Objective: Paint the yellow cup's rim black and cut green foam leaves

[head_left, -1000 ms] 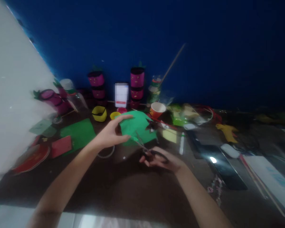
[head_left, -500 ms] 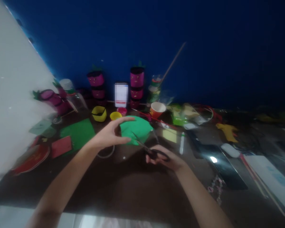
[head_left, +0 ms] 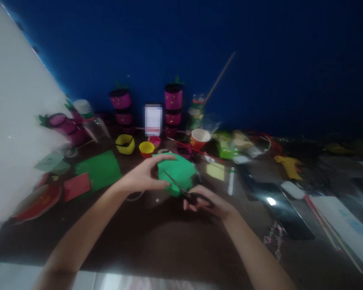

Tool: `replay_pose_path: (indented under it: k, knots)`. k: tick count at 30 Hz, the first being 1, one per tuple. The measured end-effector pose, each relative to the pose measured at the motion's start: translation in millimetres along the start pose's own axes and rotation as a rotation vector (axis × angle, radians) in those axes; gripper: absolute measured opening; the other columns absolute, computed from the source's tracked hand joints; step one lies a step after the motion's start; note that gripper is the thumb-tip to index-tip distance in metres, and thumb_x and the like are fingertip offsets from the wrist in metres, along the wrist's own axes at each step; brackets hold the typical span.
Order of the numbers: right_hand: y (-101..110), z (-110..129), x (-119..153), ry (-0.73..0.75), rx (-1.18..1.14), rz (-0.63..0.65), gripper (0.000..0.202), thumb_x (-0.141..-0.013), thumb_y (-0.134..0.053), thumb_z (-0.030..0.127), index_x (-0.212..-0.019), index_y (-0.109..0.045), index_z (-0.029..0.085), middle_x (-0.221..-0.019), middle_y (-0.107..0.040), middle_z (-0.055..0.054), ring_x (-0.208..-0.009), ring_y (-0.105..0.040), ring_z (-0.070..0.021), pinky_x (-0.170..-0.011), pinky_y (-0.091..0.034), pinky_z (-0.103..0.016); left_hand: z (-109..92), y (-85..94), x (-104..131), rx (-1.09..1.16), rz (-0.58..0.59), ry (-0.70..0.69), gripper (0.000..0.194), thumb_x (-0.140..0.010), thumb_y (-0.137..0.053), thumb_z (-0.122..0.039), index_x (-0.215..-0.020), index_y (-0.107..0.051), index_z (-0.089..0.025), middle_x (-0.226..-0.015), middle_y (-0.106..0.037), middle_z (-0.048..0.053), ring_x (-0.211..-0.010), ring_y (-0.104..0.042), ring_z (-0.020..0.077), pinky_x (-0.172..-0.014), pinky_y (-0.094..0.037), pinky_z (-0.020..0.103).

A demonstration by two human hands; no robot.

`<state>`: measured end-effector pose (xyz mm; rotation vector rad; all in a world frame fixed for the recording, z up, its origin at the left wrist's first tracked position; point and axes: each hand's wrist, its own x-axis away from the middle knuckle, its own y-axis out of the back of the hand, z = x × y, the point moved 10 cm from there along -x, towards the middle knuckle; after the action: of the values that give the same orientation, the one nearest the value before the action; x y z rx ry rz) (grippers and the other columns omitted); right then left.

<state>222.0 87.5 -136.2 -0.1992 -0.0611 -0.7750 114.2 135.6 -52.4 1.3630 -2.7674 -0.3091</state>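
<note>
A piece of green paper or felt (head_left: 178, 171) with a rounded outline is gripped along its left side by my left hand (head_left: 145, 174), thumb below and fingers above. My right hand (head_left: 210, 199) is closed around the handles of dark scissors (head_left: 189, 195). The scissor blades point up and left across the lower part of the green piece, where a small flap of it hangs down. Blur hides exactly how far the blades are apart.
Left of me lie a green sheet (head_left: 99, 169), a red pad (head_left: 77, 186) and a red plate (head_left: 38, 201). Behind stand a yellow cup (head_left: 147, 149), an orange paper cup (head_left: 200, 139) and purple figures (head_left: 173, 100). On the right are a marker (head_left: 231, 181), a phone (head_left: 286, 211) and a glue gun (head_left: 289, 166).
The green piece has shifted slightly right and down against the scissors, and a flap now hangs at its lower edge. My left hand has moved a little right with it.
</note>
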Motion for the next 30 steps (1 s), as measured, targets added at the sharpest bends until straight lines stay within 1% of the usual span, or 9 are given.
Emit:
replay_pose_path:
  k: [8,13,18,22,24,27,30]
  knots:
    - [-1.0,-1.9,-1.6,-0.018,0.018,0.019,0.062,-0.071,-0.055,0.065,-0.076,-0.066,0.005,-0.055,-0.049,-0.001,-0.051,-0.040,-0.0083,-0.049,-0.027,-0.022,3.1,-2.6,-0.7,0.075,0.027,0.017,0.062,-0.066,-0.067,-0.014,-0.124,-0.046,-0.020,-0.119,-0.056,0.009,-0.101,-0.057,0.0237,-0.080,-0.049,0.033]
    - [-0.6,-2.0,-1.1,-0.021,0.023,0.001,0.061,-0.071,-0.055,0.065,-0.075,-0.066,0.005,-0.054,-0.048,0.000,-0.050,-0.040,-0.0082,-0.050,-0.027,-0.022,5.4,-4.8,0.5,0.148,0.051,0.042,0.061,-0.067,-0.067,-0.016,-0.124,-0.046,-0.022,-0.115,-0.058,0.008,-0.090,-0.060,0.0204,-0.071,-0.051,0.029]
    - [-2.5,-1.0,-2.2,-0.015,0.034,0.007,0.060,-0.070,-0.056,0.065,-0.073,-0.066,0.006,-0.052,-0.049,0.000,-0.049,-0.039,-0.0085,-0.048,-0.025,-0.022,6.0,-4.2,1.0,0.161,0.045,0.050,0.062,-0.067,-0.069,-0.018,-0.124,-0.046,-0.022,-0.111,-0.059,0.008,-0.096,-0.059,0.0230,-0.074,-0.050,0.031]
    - [-1.6,-2.3,-3.2,-0.007,0.044,0.015,0.062,-0.070,-0.054,0.067,-0.072,-0.066,0.006,-0.051,-0.048,0.000,-0.048,-0.039,-0.0082,-0.047,-0.025,-0.022,5.2,-3.6,0.9,0.142,0.051,0.042,0.062,-0.067,-0.069,-0.019,-0.125,-0.046,-0.023,-0.112,-0.059,0.008,-0.095,-0.059,0.0229,-0.075,-0.050,0.033]
    - [-1.0,-2.2,-3.5,0.005,0.056,0.020,0.062,-0.070,-0.053,0.068,-0.072,-0.066,0.007,-0.051,-0.048,0.001,-0.048,-0.039,-0.0080,-0.047,-0.026,-0.022,3.5,-1.6,0.8,0.116,0.035,0.028,0.062,-0.066,-0.069,-0.019,-0.124,-0.047,-0.023,-0.116,-0.057,0.008,-0.093,-0.060,0.0224,-0.074,-0.051,0.032]
    - [1.1,-1.9,-3.6,0.022,0.042,0.006,0.062,-0.071,-0.053,0.067,-0.074,-0.066,0.007,-0.052,-0.049,0.000,-0.049,-0.040,-0.0084,-0.047,-0.027,-0.022,2.1,3.1,1.3,0.036,-0.039,0.029,0.063,-0.065,-0.070,-0.019,-0.124,-0.048,-0.024,-0.122,-0.053,0.009,-0.088,-0.061,0.0208,-0.071,-0.051,0.031]
    - [4.0,-1.6,-2.5,0.039,-0.031,-0.040,0.058,-0.070,-0.057,0.064,-0.077,-0.066,0.007,-0.056,-0.052,-0.002,-0.051,-0.042,-0.0092,-0.046,-0.027,-0.022,2.7,1.7,2.9,0.052,-0.111,0.052,0.065,-0.066,-0.070,-0.020,-0.126,-0.045,-0.024,-0.121,-0.053,0.009,-0.082,-0.061,0.0186,-0.068,-0.052,0.030]
